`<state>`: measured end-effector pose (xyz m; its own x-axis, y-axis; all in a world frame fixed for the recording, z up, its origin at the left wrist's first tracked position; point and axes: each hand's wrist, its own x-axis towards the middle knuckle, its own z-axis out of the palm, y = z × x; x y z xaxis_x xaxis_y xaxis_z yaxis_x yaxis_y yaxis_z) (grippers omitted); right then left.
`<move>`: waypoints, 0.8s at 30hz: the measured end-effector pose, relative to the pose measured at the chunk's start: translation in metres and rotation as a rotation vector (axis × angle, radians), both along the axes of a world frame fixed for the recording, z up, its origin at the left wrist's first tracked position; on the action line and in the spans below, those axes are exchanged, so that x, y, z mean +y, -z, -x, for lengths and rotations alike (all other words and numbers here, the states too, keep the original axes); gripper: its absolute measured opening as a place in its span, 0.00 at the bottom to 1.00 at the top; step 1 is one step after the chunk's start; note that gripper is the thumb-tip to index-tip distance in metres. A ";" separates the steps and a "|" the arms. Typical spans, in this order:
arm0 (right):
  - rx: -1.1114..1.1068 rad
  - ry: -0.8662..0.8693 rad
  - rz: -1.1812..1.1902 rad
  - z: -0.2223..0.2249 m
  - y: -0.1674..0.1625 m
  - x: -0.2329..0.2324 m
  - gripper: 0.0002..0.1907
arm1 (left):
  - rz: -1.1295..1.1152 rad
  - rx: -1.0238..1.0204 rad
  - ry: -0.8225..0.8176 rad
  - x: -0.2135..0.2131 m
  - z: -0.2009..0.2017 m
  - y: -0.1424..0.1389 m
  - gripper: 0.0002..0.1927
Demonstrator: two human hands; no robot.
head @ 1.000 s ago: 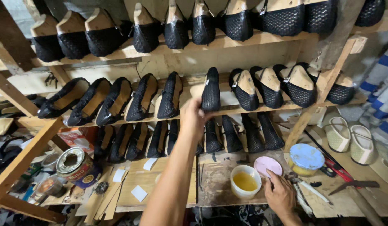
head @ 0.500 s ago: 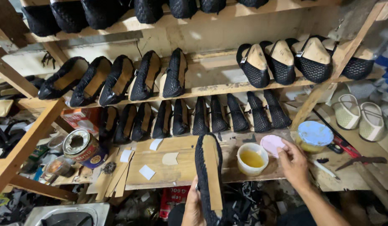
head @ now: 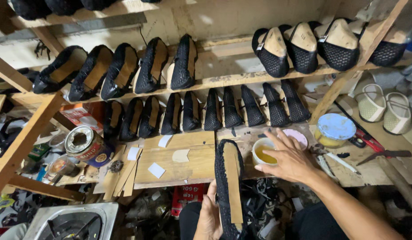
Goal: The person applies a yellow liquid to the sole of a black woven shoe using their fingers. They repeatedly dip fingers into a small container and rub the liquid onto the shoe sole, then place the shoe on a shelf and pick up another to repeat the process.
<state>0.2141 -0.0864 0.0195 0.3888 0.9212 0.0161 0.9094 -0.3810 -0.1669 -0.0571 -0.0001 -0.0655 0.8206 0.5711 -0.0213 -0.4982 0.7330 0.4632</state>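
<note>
1. I see a rough wooden rack of shelves (head: 241, 80) filling the back, its rows packed with black woven shoe uppers, some showing tan insoles
2. Below it a worn wooden workbench (head: 188, 166) carries paper scraps near its front edge and a tipped round metal tin (head: 88, 144) toward its left end
3. My left hand (head: 210, 213) is wrapped around a black mesh shoe upper with a tan board sole (head: 230, 186), sole side up, held at the bench's front edge near the middle
4. My right hand (head: 290, 158) is spread open, fingers splayed, over a small white cup of yellow liquid (head: 263, 153) by the front edge; I cannot tell whether it touches the cup
5. A blue-lidded plastic tub (head: 335, 129) stands toward the bench's right end
</note>
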 end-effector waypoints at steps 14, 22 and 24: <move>-0.046 0.012 -0.031 -0.003 -0.006 -0.004 0.35 | 0.084 0.113 -0.073 0.005 -0.007 0.014 0.29; 0.034 -0.079 -0.164 -0.011 -0.004 -0.006 0.28 | -0.013 0.053 -0.030 0.014 -0.016 0.031 0.31; 0.014 -0.081 -0.276 -0.017 0.002 -0.009 0.22 | -0.020 0.092 -0.067 0.010 -0.014 0.023 0.34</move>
